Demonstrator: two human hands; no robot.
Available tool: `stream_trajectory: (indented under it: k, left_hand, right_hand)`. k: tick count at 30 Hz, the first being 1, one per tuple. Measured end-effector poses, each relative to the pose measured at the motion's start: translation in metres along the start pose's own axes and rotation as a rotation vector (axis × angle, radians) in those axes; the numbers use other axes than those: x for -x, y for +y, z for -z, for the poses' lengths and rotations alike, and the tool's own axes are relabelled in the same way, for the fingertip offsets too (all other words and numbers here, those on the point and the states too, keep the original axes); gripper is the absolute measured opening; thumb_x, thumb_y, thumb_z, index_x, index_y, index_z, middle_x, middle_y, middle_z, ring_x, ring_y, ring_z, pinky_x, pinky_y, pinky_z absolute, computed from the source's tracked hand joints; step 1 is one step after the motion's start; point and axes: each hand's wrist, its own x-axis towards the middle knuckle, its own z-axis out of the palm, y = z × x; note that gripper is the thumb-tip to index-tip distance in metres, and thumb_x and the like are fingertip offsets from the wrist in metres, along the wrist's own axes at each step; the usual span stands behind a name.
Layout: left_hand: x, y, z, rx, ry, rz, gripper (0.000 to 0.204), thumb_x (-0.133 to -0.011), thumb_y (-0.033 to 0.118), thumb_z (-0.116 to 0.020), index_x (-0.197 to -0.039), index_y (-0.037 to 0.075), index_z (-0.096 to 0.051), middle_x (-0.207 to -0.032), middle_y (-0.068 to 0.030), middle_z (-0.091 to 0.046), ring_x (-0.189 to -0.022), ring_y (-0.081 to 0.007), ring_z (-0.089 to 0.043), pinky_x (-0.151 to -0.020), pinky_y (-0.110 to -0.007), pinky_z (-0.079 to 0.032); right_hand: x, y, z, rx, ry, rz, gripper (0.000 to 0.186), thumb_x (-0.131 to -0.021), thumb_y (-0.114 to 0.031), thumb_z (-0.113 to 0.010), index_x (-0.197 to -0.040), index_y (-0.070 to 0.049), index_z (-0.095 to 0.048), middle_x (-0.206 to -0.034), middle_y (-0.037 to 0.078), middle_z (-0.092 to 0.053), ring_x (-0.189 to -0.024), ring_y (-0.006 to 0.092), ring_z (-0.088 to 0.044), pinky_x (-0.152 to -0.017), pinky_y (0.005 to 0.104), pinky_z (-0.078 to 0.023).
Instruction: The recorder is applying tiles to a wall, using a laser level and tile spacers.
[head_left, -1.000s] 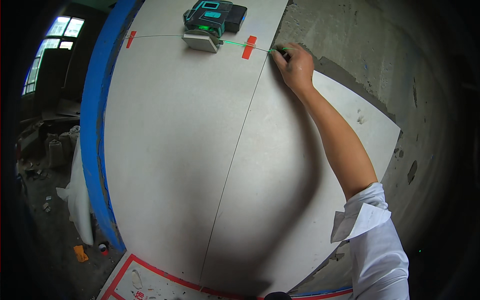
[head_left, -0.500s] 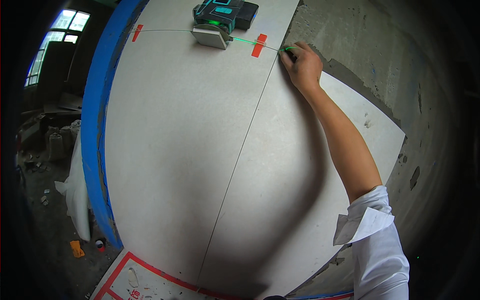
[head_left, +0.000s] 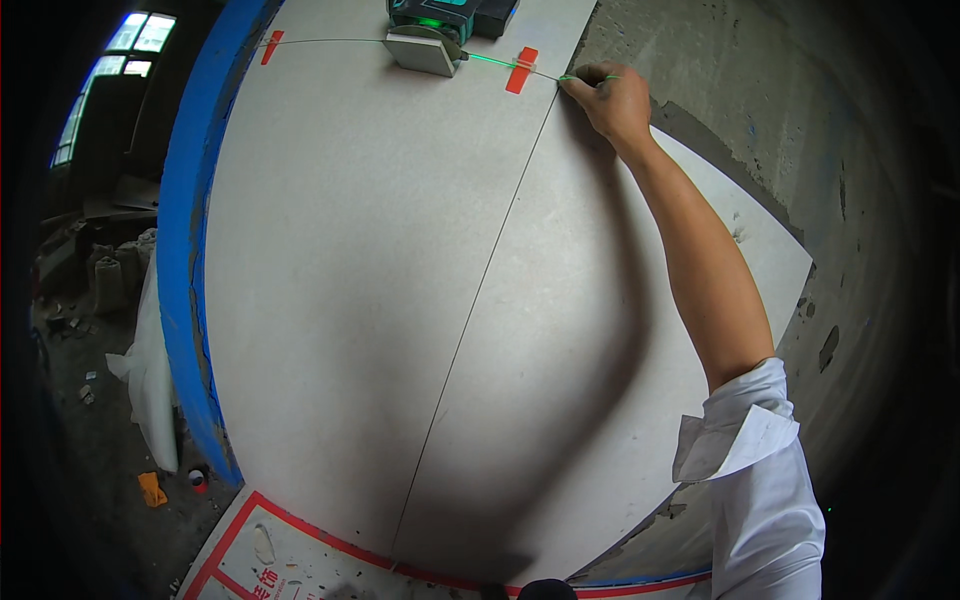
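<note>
My right hand (head_left: 615, 98) reaches up to the corner where the tile joints meet. Thumb and fingers are pinched together right at the seam, and green laser light falls across them. Whatever they hold, if anything, is too small to make out. Left of the hand, a red wedge-like strip (head_left: 520, 72) with a clear piece across it sits over the horizontal joint. Farther left a teal and black laser level (head_left: 432, 15) rests on a small pale bracket (head_left: 421, 54) against the large light tiles (head_left: 340, 230). My left hand is out of the picture.
Another red strip (head_left: 271, 47) straddles the joint at far left. A blue border (head_left: 185, 260) runs down the left tile edge. Bare grey cement (head_left: 715, 70) lies to the right. A red-lined printed sheet (head_left: 250, 540) covers the bottom; an orange item (head_left: 152, 489) lies on the floor.
The whole scene has shifted slightly upward in view. My right hand stays at the joint corner, its wrist turned a little and its fingers drawn closer together.
</note>
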Motion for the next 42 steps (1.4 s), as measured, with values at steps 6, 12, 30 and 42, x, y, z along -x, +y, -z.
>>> stream_trajectory:
  k: [6,12,30,42]
  left_hand:
    - [0.000,-0.009,0.001,-0.281,-0.048,0.110,0.043,-0.103,0.046,-0.071,-0.111,0.005,-0.081,-0.098,-0.0249,-0.079,-0.084,-0.0497,-0.072,-0.071,-0.060,-0.053]
    - [-0.013,-0.009,-0.025,-0.117,0.007,0.148,0.043,-0.103,0.047,-0.069,-0.117,0.009,-0.082,-0.105,-0.0220,-0.080,-0.095,-0.0486,-0.074,-0.081,-0.058,-0.058]
    - [-0.139,0.404,0.169,0.317,0.335,-0.922,0.012,-0.099,0.012,-0.078,-0.107,0.004,-0.076,-0.096,-0.0176,-0.074,-0.085,-0.0381,-0.074,-0.077,-0.045,-0.059]
    - [-0.197,0.875,0.426,0.263,1.047,-1.561,0.031,-0.104,0.011,-0.072,-0.134,0.002,-0.074,-0.101,-0.0138,-0.068,-0.082,-0.0303,-0.069,-0.075,-0.040,-0.057]
  right_hand:
    - [-0.023,-0.010,-0.001,-0.033,-0.152,-0.168,0.032,-0.085,-0.035,-0.089,-0.107,-0.013,-0.088,-0.083,0.008,-0.080,-0.079,0.0221,-0.075,-0.082,0.0393,-0.059]
    - [-0.030,-0.003,0.012,-0.010,-0.170,-0.053,0.031,-0.089,-0.028,-0.091,-0.100,0.000,-0.084,-0.081,0.008,-0.075,-0.070,0.0156,-0.069,-0.069,0.0349,-0.057]
    - [-0.022,-0.030,0.029,-0.090,-0.278,-0.281,0.015,-0.094,-0.011,-0.083,-0.090,0.002,-0.078,-0.075,0.007,-0.066,-0.067,0.0195,-0.058,-0.063,0.0386,-0.050]
    - [-0.050,0.010,0.027,-0.316,-0.505,-0.023,0.030,-0.090,-0.026,-0.089,-0.084,0.000,-0.076,-0.070,0.008,-0.069,-0.058,0.0134,-0.065,-0.057,0.0348,-0.052]
